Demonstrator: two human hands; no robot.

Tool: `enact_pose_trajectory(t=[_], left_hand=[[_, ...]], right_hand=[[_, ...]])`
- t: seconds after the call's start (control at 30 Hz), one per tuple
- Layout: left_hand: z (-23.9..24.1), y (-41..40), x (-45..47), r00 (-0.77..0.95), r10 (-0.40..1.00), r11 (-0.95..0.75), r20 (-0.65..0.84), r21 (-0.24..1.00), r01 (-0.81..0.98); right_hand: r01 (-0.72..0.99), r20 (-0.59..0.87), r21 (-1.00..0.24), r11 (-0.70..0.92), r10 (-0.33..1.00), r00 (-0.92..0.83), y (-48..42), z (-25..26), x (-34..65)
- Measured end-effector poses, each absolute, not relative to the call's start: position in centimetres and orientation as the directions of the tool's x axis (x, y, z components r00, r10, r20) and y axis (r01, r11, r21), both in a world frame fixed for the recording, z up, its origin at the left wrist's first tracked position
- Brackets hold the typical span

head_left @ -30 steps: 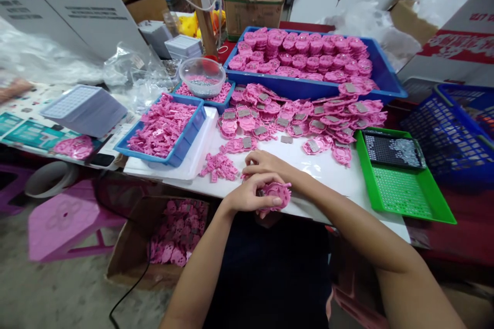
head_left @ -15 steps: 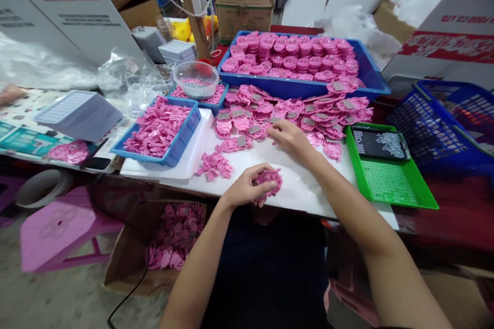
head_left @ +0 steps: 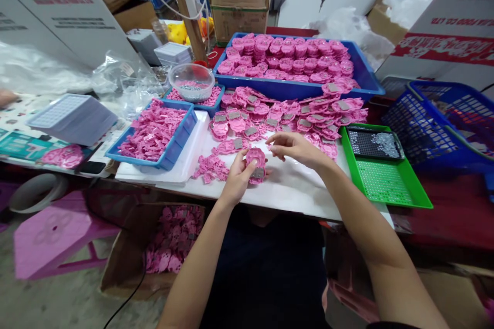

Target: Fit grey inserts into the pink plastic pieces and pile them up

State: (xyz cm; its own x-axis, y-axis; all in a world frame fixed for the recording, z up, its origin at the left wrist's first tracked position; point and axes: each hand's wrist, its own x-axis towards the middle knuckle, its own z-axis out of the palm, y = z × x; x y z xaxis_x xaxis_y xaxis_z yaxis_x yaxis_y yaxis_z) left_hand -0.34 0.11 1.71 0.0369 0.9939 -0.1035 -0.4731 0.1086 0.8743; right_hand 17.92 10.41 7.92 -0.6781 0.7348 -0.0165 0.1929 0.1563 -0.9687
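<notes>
My left hand (head_left: 238,177) grips a pink plastic casing (head_left: 255,156), its hollow inner side facing up and a grey rectangular patch on its lower part. Just right of it, my right hand (head_left: 295,149) is held above the white work surface (head_left: 285,190), fingers curled and fingertips close together. A speck of pink shows at those fingertips, too small to name. Beyond both hands lies a heap of similar pink casings (head_left: 270,113), several with grey patches. Small pink plastic parts (head_left: 210,168) lie in a loose pile left of my left hand.
A blue tray (head_left: 181,136) of small pink parts stands at left, with a clear bowl (head_left: 192,82) behind. Stacked casings fill a large blue bin (head_left: 366,74) at the back. On the right are a green tray (head_left: 420,190) and a blue basket (head_left: 436,128).
My left hand has moved up and left, turning the casing so its inside shows. My right hand has drawn back slightly from the heap towards the casing.
</notes>
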Motion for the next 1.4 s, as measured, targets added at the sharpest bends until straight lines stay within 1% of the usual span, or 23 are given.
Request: enact_pose_trajectory(t=[0.07,0.2,0.27,0.33,0.43,0.47,0.5,0.53,0.6,0.63,0.7,0.77,0.83,0.87,0.9,0.97,1.03,1.1,1.13,1.2,1.3,1.4], left_hand=[[1.6,0.2,-0.4,0.027,0.993,0.112,-0.113,0.871,-0.479],[1.5,0.2,-0.4,0.026,0.994,0.102,-0.102,0.873,-0.477],[1.4,0.1,-0.4,0.035,0.995,0.102,-0.096,0.873,-0.477],[1.4,0.1,-0.4,0.044,0.994,0.106,-0.097,0.876,-0.470],[1.6,-0.1,-0.4,0.029,0.993,0.112,-0.110,0.887,-0.448],[1.6,-0.1,-0.4,0.019,0.993,0.111,-0.114,0.890,-0.443],[1.7,-0.1,-0.4,0.011,0.993,0.109,-0.116,0.891,-0.441],[1.8,-0.2,-0.4,0.005,0.993,0.107,-0.116,0.892,-0.440],[1.9,-0.3,-0.4,0.007,0.993,0.107,-0.115,0.892,-0.439],[1.9,-0.3,-0.4,0.011,0.993,0.110,-0.117,0.893,-0.436],[1.9,-0.3,-0.4,0.019,0.992,0.118,-0.122,0.896,-0.427],[1.8,-0.3,-0.4,0.018,0.992,0.118,-0.122,0.900,-0.420],[1.7,-0.3,-0.4,0.009,0.993,0.109,-0.116,0.900,-0.421],[1.6,-0.2,-0.4,0.007,0.994,0.105,-0.113,0.899,-0.425],[1.6,-0.2,-0.4,0.007,0.993,0.106,-0.114,0.897,-0.430],[1.5,-0.1,-0.4,0.010,0.993,0.112,-0.120,0.889,-0.444],[1.5,0.1,-0.3,0.007,0.992,0.114,-0.125,0.882,-0.457],[1.4,0.3,-0.3,-0.016,0.992,0.102,-0.124,0.878,-0.468],[1.4,0.3,-0.3,-0.030,0.992,0.094,-0.122,0.877,-0.472],[1.3,0.4,-0.3,-0.049,0.991,0.084,-0.122,0.875,-0.476],[1.2,0.5,-0.3,-0.071,0.990,0.071,-0.120,0.871,-0.486],[0.9,0.5,-0.3,-0.110,0.988,0.038,-0.108,0.863,-0.505]], right_hand=[[0.172,-0.023,-0.975,0.142,0.704,-0.710,10.0,7.3,17.5],[0.111,-0.038,-0.992,0.052,0.725,-0.687,9.9,5.5,17.0],[0.101,-0.037,-0.994,0.041,0.747,-0.664,10.5,4.8,16.8],[0.036,0.021,-0.998,0.054,0.790,-0.612,11.5,4.5,16.5],[-0.145,0.149,-0.985,0.090,0.867,-0.476,13.1,5.0,16.6],[-0.177,0.171,-0.979,0.103,0.886,-0.430,13.5,5.5,17.0],[-0.171,0.173,-0.979,0.113,0.901,-0.398,13.7,6.1,17.5],[-0.123,0.159,-0.985,0.121,0.908,-0.388,13.8,6.8,18.1],[0.078,0.093,-0.987,0.140,0.896,-0.435,13.7,7.9,19.7],[0.201,0.050,-0.966,0.164,0.877,-0.478,13.6,8.2,20.4],[0.416,-0.009,-0.872,0.257,0.842,-0.540,13.5,8.4,21.4],[0.552,0.016,-0.746,0.373,0.838,-0.545,13.5,7.9,21.6],[0.616,0.083,-0.646,0.452,0.843,-0.532,13.5,7.4,21.3],[0.622,0.106,-0.628,0.467,0.844,-0.526,13.4,7.2,21.1],[0.611,0.106,-0.643,0.462,0.843,-0.527,13.3,7.1,20.7],[0.527,0.055,-0.750,0.401,0.831,-0.554,12.7,7.2,20.0],[0.379,0.007,-0.875,0.301,0.791,-0.612,11.7,7.4,19.0],[0.239,0.029,-0.940,0.245,0.752,-0.658,10.6,7.3,17.7],[0.193,0.068,-0.948,0.253,0.753,-0.655,10.0,7.2,17.1],[0.167,0.156,-0.934,0.317,0.780,-0.606,8.9,6.7,15.9],[0.213,0.264,-0.880,0.425,0.808,-0.527,7.7,6.2,14.8],[0.243,0.352,-0.812,0.531,0.776,-0.523,7.3,5.8,14.7]])
